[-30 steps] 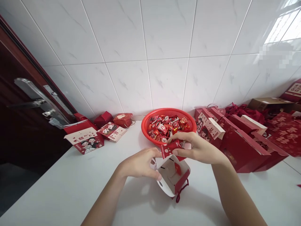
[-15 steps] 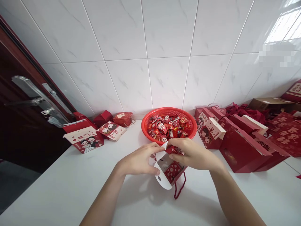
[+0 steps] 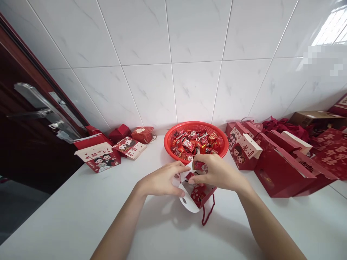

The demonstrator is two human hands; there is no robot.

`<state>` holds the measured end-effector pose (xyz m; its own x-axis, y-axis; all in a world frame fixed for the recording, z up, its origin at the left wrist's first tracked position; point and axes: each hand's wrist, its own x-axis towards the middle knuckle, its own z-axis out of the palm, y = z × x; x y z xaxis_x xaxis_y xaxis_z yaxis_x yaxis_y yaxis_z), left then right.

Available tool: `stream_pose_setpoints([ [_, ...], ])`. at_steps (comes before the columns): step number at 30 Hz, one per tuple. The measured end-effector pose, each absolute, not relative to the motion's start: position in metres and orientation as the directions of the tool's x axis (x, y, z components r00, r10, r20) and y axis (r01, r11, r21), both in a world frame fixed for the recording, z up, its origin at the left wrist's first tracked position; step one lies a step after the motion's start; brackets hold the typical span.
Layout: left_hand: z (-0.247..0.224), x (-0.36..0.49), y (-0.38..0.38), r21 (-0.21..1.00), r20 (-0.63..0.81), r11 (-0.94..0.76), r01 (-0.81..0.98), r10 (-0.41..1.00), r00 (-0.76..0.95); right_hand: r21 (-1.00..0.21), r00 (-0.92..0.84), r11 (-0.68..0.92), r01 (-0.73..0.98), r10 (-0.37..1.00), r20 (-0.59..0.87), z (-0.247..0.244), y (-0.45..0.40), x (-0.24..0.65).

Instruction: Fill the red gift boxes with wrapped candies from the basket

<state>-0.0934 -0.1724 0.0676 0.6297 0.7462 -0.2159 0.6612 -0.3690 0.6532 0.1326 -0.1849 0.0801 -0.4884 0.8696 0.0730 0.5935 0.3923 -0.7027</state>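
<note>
A small gift box [image 3: 189, 203], white inside with raised flaps and a dark red cord handle [image 3: 208, 213], stands open on the white table. My left hand [image 3: 162, 179] grips its left side, fingers at the far flap and thumb at the near one. Over the opening is my right hand [image 3: 221, 172], thumb and fingers curled around a red wrapped candy [image 3: 200, 165]. Inside the box lie more red-wrapped pieces [image 3: 197, 195]. Just behind the hands sits a red plastic basket [image 3: 168, 151] heaped with wrapped candies [image 3: 189, 145].
Red gift boxes [image 3: 101, 160] with cartoon couples stand at left, near a dark door with a metal handle [image 3: 35, 113]. Several larger red boxes [image 3: 282, 169] line the right side, with a brown carton [image 3: 316, 117] behind. A tiled wall [image 3: 195, 86] bounds the table's back.
My right hand has shifted slightly left over the box, its thumb now over the opening. More red pieces show inside the box. My left hand keeps its hold.
</note>
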Motion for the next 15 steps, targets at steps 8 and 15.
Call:
stream_pose_setpoints([
  [8, 0.0650, -0.0949, -0.1707, 0.679, -0.218, -0.362, 0.639, 0.731, 0.646, -0.828, -0.539, 0.403, 0.390, 0.829, 0.149, 0.0782, -0.1871, 0.1389],
  [15, 0.0698, -0.0927, -0.1716, 0.665, -0.217, -0.385, 0.640, 0.720, 0.659, -0.685, -0.720, 0.573, 0.451, 0.687, 0.101, 0.0782, -0.1867, 0.1350],
])
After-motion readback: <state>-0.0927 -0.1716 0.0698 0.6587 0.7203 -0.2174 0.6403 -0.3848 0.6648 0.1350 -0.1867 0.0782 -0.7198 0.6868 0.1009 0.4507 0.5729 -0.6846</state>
